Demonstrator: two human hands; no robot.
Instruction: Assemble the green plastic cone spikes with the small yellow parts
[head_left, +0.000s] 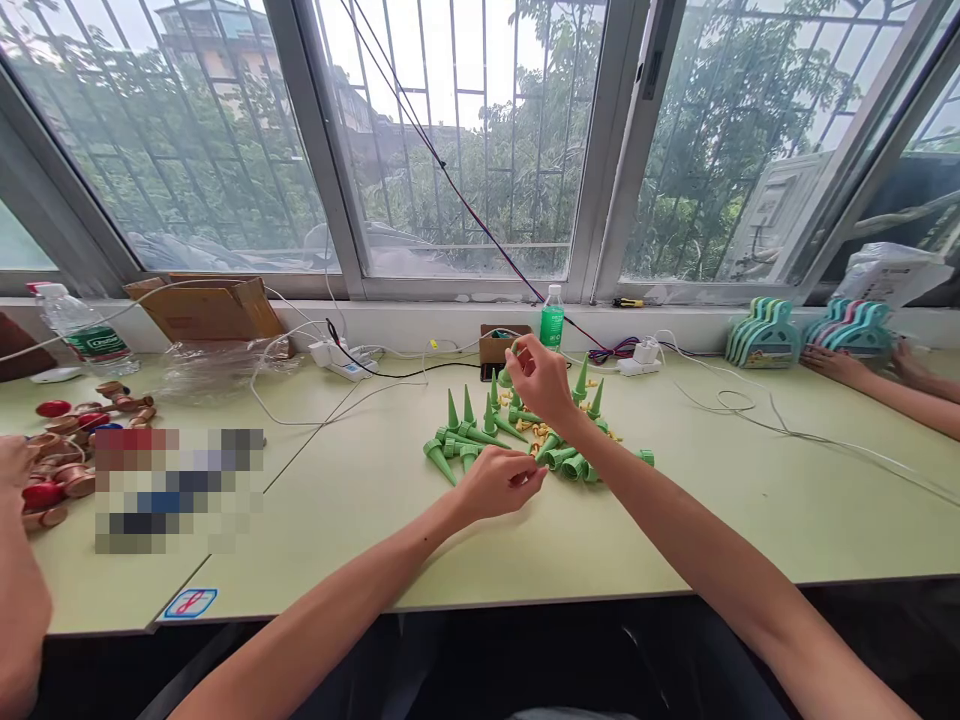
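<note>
Green plastic cone spikes point(469, 430) with threaded collars lie in a pile on the table, several standing point up. Small yellow pieces point(536, 432) are scattered among them. Over the back of the pile, my right hand point(540, 382) is raised with its fingers pinched on a green cone spike point(505, 378), mostly covered by the fingers. My left hand point(502, 482) rests low at the front of the pile, thumb and fingers pressed together beside a spike's tip; what it pinches, if anything, is hidden.
Behind the pile stand a small cardboard box point(495, 347) and a bottle of green liquid point(552, 320). White cables point(750, 400) cross the table point(337, 560). At left are wooden toys point(75, 450) and another person's arm; at right, another person's hands beside teal plastic hangers point(851, 328).
</note>
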